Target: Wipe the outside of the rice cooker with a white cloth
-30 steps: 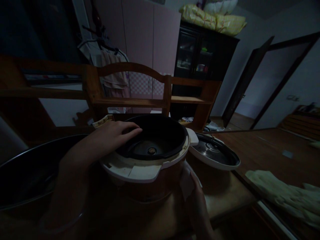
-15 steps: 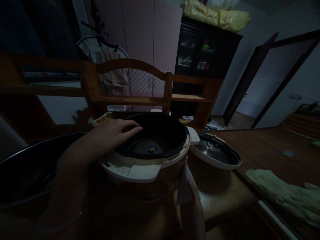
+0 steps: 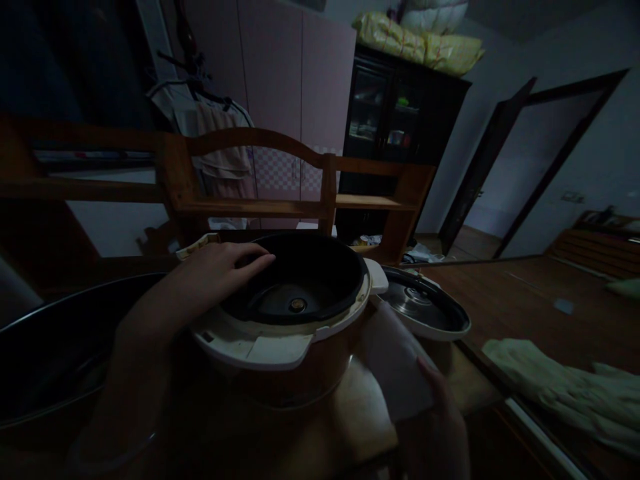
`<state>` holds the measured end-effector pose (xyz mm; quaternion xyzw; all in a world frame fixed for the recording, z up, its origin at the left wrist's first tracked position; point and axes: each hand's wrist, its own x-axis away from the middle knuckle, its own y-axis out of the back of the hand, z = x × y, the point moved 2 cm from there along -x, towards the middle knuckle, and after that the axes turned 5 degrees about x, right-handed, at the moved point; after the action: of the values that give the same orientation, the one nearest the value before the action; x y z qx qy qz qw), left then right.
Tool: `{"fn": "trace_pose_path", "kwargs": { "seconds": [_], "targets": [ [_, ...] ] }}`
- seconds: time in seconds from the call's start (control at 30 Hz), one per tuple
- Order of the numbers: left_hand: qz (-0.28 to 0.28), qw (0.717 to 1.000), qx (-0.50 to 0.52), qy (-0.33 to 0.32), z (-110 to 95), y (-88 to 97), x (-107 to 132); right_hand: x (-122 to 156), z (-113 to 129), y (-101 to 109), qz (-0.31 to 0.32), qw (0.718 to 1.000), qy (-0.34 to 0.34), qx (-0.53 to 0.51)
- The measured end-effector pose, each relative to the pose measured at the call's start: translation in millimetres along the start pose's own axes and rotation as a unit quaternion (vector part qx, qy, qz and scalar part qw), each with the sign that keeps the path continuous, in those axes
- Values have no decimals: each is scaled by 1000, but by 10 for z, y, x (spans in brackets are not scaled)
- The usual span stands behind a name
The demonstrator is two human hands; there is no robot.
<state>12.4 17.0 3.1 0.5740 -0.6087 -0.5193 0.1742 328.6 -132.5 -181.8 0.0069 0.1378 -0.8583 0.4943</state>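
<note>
In front of us, a cooker [image 3: 280, 352] stands upright on the table [image 3: 363, 407], its top open and its dark inside showing. Our left hand [image 3: 223, 270] lies over the left part of its rim, thumb and forefinger reaching above the opening; the other fingers are hidden, so we cannot tell whether it grips the rim. A bangle [image 3: 145, 443] circles that wrist. Our right hand [image 3: 437, 407] grasps a white sheet [image 3: 400, 363], thumb on top, at the near right of the cooker. We cannot tell whether the sheet is paper or cloth, or whether it touches the cooker's side. The lid [image 3: 420, 307] lies underside up just right of the cooker. A dark pan [image 3: 55, 350] sits at the left. Beyond the cooker runs a wooden rack [image 3: 250, 205].
</note>
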Motion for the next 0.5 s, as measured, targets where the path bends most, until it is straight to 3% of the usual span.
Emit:
{"fn": "trace_pose_path", "kwargs": {
  "seconds": [0.07,0.17,0.23,0.33,0.4,0.5],
  "targets": [
    [-57,998,-10,34,5,20,-8,-220,289,213,-133,983,78,103],
    [-148,985,-1,83,9,68,10,-759,772,307,-148,970,143,132],
    [-198,976,12,88,1,95,34,-1199,1036,217,-59,980,151,115],
    [-281,958,29,59,-17,108,76,-1763,1229,3,16,986,126,109],
    [-335,940,45,39,-23,94,124,-1983,1207,-152,82,986,85,114],
    [-397,914,80,37,-17,37,267,-2072,1062,-331,141,985,47,83]
  ]
}}
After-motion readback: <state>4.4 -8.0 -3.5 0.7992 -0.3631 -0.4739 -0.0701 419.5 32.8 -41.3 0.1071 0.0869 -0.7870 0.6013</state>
